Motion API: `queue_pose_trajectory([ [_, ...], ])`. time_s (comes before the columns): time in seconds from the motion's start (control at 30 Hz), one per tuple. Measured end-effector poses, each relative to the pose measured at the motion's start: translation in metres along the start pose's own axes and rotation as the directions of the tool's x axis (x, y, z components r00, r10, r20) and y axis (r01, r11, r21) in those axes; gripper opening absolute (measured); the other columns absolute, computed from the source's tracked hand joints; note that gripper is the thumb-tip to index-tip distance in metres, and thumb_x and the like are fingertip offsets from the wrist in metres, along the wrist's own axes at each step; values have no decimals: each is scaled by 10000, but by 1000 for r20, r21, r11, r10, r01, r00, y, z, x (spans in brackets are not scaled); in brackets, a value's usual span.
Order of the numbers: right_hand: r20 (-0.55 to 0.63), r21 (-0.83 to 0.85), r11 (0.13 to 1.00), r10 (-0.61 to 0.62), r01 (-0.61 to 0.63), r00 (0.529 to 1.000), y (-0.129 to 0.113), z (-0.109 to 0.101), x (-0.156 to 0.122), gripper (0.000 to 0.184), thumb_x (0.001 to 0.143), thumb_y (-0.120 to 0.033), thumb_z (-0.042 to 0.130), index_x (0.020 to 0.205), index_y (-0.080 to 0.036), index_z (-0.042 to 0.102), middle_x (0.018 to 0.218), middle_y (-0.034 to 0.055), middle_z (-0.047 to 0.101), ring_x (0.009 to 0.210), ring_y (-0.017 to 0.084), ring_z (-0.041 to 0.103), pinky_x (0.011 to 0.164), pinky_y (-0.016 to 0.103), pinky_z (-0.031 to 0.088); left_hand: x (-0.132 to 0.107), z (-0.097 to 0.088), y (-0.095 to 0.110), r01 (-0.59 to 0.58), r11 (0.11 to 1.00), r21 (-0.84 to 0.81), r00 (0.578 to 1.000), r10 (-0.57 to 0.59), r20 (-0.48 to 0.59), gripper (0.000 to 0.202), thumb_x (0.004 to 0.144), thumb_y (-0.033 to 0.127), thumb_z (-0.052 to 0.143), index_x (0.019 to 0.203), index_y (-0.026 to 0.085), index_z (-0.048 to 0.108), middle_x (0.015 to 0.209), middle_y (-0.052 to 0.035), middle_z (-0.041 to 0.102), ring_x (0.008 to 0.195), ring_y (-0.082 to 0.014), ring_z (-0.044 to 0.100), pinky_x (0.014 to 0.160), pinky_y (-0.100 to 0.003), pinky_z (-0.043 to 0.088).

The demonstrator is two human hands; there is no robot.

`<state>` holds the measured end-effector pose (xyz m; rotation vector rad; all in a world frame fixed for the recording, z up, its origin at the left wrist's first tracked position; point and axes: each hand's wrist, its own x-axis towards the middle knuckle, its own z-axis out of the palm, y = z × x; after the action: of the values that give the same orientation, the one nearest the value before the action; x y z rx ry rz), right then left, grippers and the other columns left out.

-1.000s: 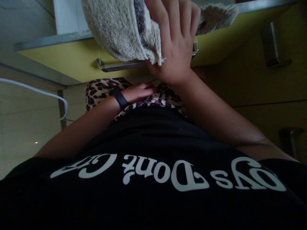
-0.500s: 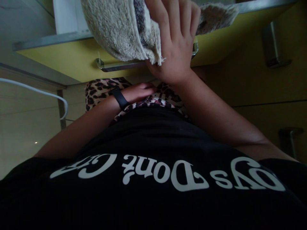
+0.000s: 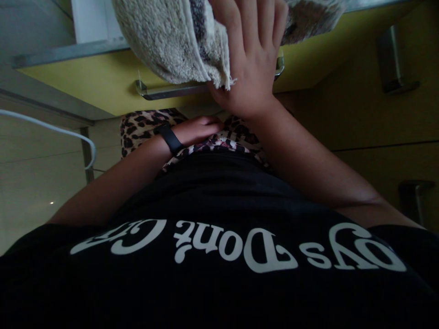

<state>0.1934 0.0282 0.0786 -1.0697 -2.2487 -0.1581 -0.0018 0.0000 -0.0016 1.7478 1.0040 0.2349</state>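
At the far middle of the scene, the person's right hand (image 3: 252, 68) grips a beige terry cloth (image 3: 161, 41), the cloth bunched under the palm and spreading out to both sides; the fingertips are out of view. The cloth hangs in front of a yellow drawer front (image 3: 96, 82), its lower fold partly covering a metal handle (image 3: 171, 92). Left hand (image 3: 202, 129) lies nearer, over leopard-print fabric (image 3: 137, 132), fingers loosely bent; its underside is hidden, so whether it holds anything cannot be told. Black band (image 3: 171, 139) on the left wrist. Progress, as judged from this view: cloth already taken up, one hand engaged, the other apart from it; no finished result is visible, and what lies beneath or beyond the cloth is out of sight, so the amount left cannot be established. Far left: a white panel (image 3: 89, 20) behind the drawer's grey edge. Left: a white cable (image 3: 48, 123). Right: dark cabinet fronts (image 3: 360, 114). Writing: pale lettering (image 3: 269, 250) on the black shirt (image 3: 212, 187), upside down from here, reads "oys Don't Cr", both ends running out of sight. No brand or label legible on cloth, band or handle.
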Motion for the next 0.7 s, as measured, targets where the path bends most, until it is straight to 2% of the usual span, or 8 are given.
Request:
queue_pose_trajectory([
  [0.13, -42, -7, 1000, -29, 29, 999, 5, 7, 0, 822, 1046, -641, 113, 1704, -225, 375, 1706, 26, 489, 1567, 316, 544, 1344, 572, 452, -2, -1, 6, 24, 1000, 10, 1000, -24, 15, 463, 1063, 490, 548, 1263, 133, 765, 1308, -113, 768, 1304, -322, 667, 1254, -432, 460],
  [0.23, -104, -6, 997, -77, 77, 992, 12, 17, 0, 881, 1004, -760, 235, 1701, -241, 378, 1703, 59, 496, 1561, 365, 549, 1307, 649, 478, -2, -1, 8, 41, 999, 11, 999, -41, 26, 498, 1065, 497, 523, 1298, 124, 755, 1338, -113, 761, 1322, -328, 666, 1261, -446, 456],
  [0.3, -123, -14, 997, -79, 78, 989, 14, 21, 1, 867, 1012, -742, 270, 1694, -219, 385, 1691, 80, 506, 1557, 368, 550, 1302, 659, 477, -1, 0, 5, 44, 999, 15, 999, -45, 23, 496, 1068, 504, 525, 1295, 128, 757, 1327, -107, 764, 1318, -332, 672, 1257, -446, 460],
  [0.47, -81, -15, 998, -56, 55, 995, 10, 19, -1, 931, 1026, -737, 160, 1691, -122, 377, 1690, 124, 488, 1572, 370, 518, 1341, 649, 436, 1, 0, -2, 14, 1000, 16, 1000, -14, -1, 456, 1076, 509, 559, 1286, 162, 767, 1283, -87, 773, 1306, -331, 680, 1246, -427, 470],
  [0.57, -82, 2, 999, -52, 53, 995, 8, 16, -1, 908, 1029, -739, 197, 1690, -147, 388, 1697, 112, 490, 1574, 376, 520, 1337, 648, 443, 0, -1, 0, 23, 999, 24, 1000, -23, 12, 451, 1083, 495, 545, 1257, 144, 768, 1258, -95, 776, 1286, -333, 689, 1231, -433, 481],
  [0.7, -72, -5, 1000, -10, 9, 997, 2, 10, -1, 867, 1052, -695, 141, 1681, -165, 415, 1681, 100, 518, 1567, 349, 537, 1343, 622, 445, -1, -1, 4, 17, 999, 28, 1000, -17, 15, 440, 1081, 469, 542, 1242, 125, 765, 1258, -101, 776, 1273, -324, 690, 1223, -421, 483],
])
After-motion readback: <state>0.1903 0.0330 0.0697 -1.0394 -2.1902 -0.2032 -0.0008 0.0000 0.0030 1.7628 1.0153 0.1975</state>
